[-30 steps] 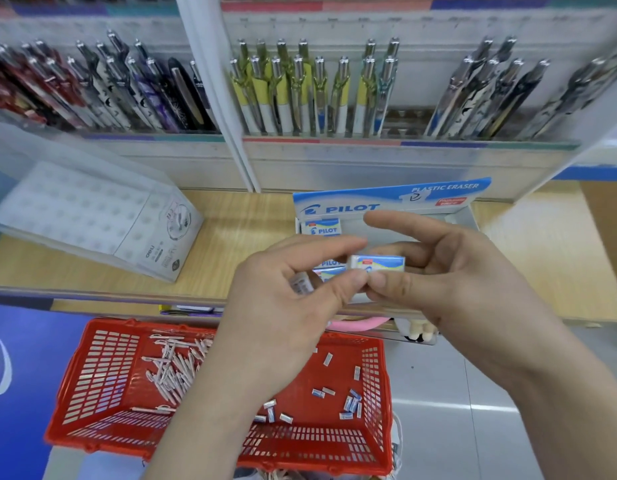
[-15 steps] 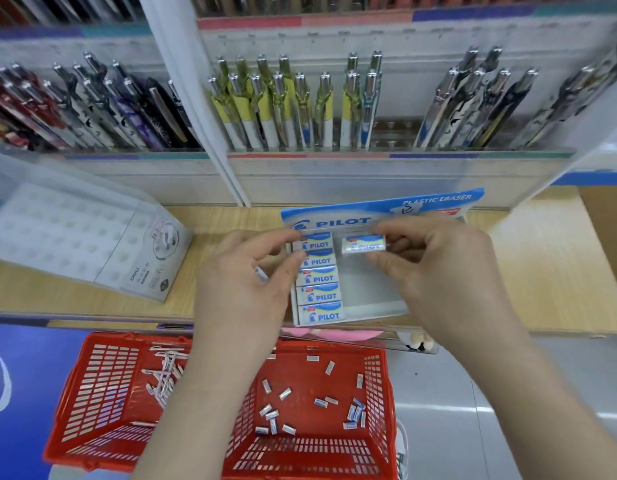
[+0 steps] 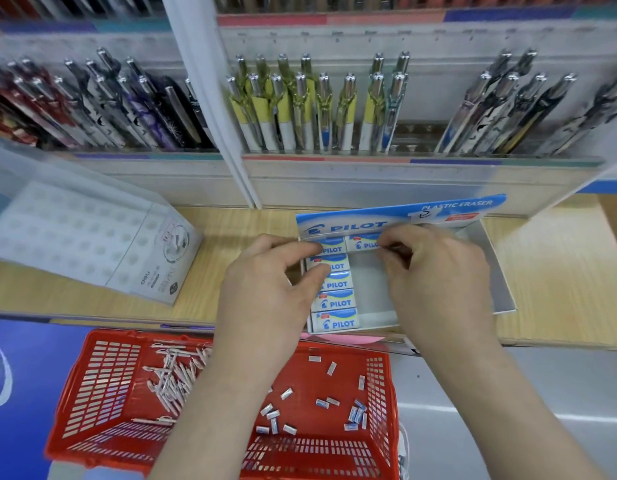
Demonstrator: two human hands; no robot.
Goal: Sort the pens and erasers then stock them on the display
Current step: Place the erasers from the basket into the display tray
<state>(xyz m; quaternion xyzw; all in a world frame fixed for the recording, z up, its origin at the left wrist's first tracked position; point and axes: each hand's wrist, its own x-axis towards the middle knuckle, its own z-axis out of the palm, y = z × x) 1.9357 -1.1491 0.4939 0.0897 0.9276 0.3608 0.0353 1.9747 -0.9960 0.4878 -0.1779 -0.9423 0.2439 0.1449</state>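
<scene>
The right hand (image 3: 438, 275) has its grip clamped on one eraser (image 3: 360, 243), fingertips pinching its right end. The eraser lies flat at the far end of the display box (image 3: 492, 261), just under the blue header card (image 3: 400, 216), which stands directly beyond the grip. Under this grip, toward the person, the box floor shows bare grey.

Just left of the right grip, touching the held eraser's left end, begins a column of erasers (image 3: 336, 301) that runs back toward the person along the box's left wall, labels up. The left hand (image 3: 265, 289) is over that column. Its grip is apart, the forefinger tip resting on the farthest eraser and the thumb tip on the next one nearer. I cannot tell whether anything lies in its palm.

The box sits on the wooden counter (image 3: 559, 271), which spreads to either side of both grips. Well to the left of the left grip a clear plastic case (image 3: 92, 244) stands tilted on the counter. Beyond both grips, above the counter, rows of pens on the rack (image 3: 317, 109) stand upright.

Below both grips, nearer the person, is a red basket (image 3: 102, 393). In it, loose erasers (image 3: 355, 414) are scattered under the right grip's side, and a heap of white pens (image 3: 175, 372) lies toward the left grip's side.
</scene>
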